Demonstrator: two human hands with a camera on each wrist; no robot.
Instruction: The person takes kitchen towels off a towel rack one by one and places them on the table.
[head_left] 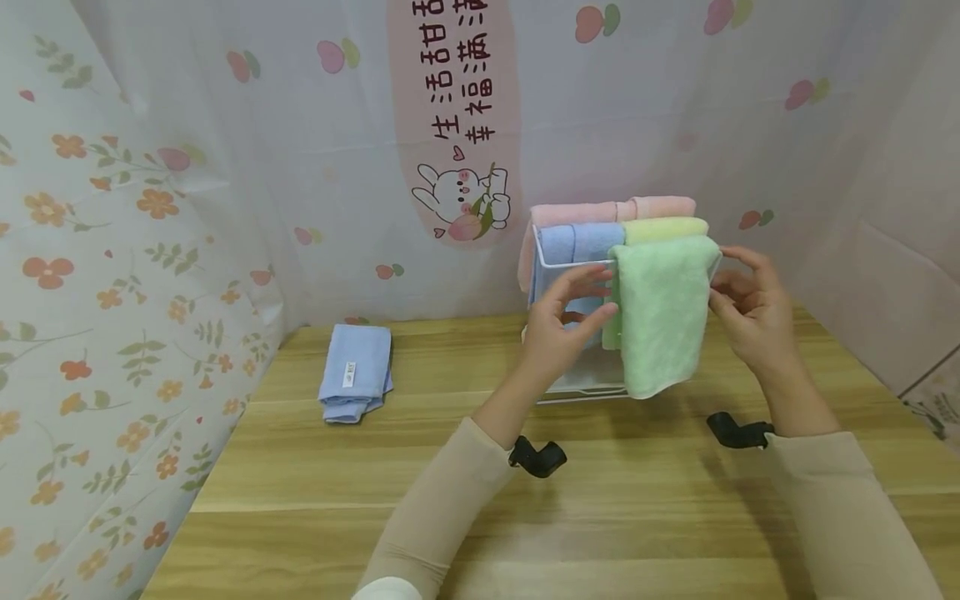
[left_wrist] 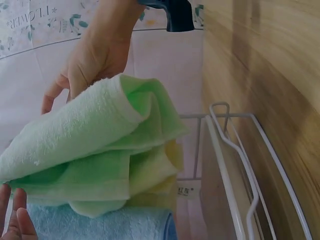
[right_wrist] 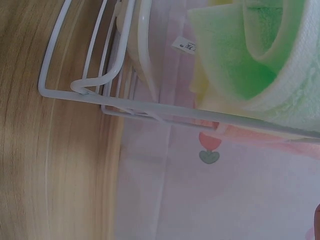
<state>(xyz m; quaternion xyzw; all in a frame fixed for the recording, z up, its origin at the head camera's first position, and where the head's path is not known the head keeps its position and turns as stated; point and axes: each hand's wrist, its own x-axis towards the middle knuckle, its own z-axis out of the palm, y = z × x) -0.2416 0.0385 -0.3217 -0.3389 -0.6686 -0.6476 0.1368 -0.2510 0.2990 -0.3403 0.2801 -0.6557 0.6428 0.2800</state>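
Observation:
A light green towel [head_left: 666, 317] hangs folded over the front bar of a white wire rack [head_left: 585, 395]. My left hand [head_left: 558, 321] is at the towel's left side, thumb and fingers apart, tips close to its edge. My right hand [head_left: 757, 312] is at the opposite side, with the index fingertip by the upper right corner and the thumb lower along the edge. Behind the green towel, a blue towel [head_left: 581, 242] and a yellow towel [head_left: 666, 228] share the middle bar. A pink towel [head_left: 585, 214] hangs at the back.
A folded blue towel [head_left: 356, 362] with a white label lies on the wooden table [head_left: 300, 492], left of the rack. A printed curtain [head_left: 315, 167] stands behind the table. Black curved pieces [head_left: 538, 458] stick out at both wrists.

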